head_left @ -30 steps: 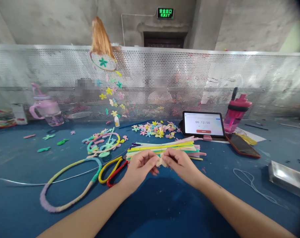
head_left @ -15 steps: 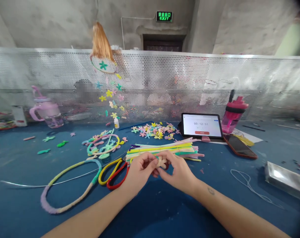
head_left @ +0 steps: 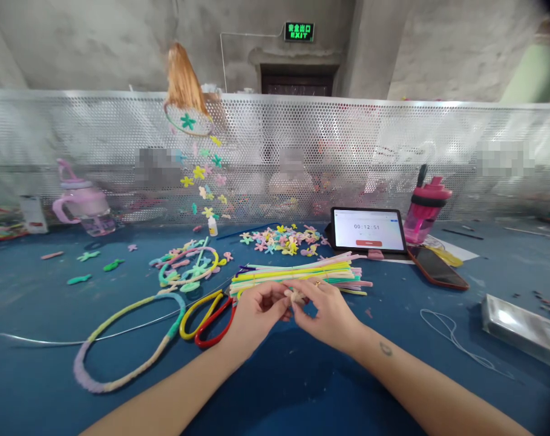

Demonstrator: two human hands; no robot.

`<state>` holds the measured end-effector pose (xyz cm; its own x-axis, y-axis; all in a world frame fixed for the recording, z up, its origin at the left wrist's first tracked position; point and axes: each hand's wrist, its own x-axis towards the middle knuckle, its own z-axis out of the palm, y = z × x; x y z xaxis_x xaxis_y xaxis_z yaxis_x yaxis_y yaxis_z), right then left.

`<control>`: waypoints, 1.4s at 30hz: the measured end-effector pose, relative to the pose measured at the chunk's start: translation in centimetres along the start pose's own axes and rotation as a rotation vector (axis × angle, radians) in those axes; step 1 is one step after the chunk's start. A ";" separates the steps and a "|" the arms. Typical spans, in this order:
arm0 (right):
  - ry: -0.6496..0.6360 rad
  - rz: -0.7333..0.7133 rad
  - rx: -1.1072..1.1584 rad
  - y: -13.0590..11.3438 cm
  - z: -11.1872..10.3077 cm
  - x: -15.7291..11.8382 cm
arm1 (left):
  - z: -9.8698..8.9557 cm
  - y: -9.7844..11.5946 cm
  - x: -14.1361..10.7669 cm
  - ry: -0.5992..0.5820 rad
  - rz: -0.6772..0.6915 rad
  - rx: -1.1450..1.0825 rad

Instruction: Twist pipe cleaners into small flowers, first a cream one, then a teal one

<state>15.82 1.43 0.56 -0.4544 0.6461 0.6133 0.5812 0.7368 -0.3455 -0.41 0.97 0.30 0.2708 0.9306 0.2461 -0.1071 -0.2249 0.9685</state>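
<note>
Left hand (head_left: pixel 258 310) and right hand (head_left: pixel 328 313) both pinch the cream piece (head_left: pixel 294 297), held between them at the near side of the bundle (head_left: pixel 297 274). Advisable: steady with left, adjust with light right fingertip pressure, avoid flattening it.

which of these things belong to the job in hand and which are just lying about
Likely part of the work:
cream fuzzy piece held by left hand and right hand
bundle of pipe cleaners
pile of fuzzy flowers
scissors
nearer pastel hoop

Probably just lying about:
tablet showing a timer
phone
pink tumbler
lilac-lidded bottle
</note>
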 end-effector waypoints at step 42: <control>0.011 -0.059 -0.081 0.6 0.1 -0.3 | 0.4 0.2 -0.1 -0.065 0.023 0.070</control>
<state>16.22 1.67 0.13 -0.4823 0.5998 0.6384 0.6064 0.7546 -0.2508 -0.10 0.75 0.53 0.3310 0.9046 0.2685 -0.0473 -0.2683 0.9622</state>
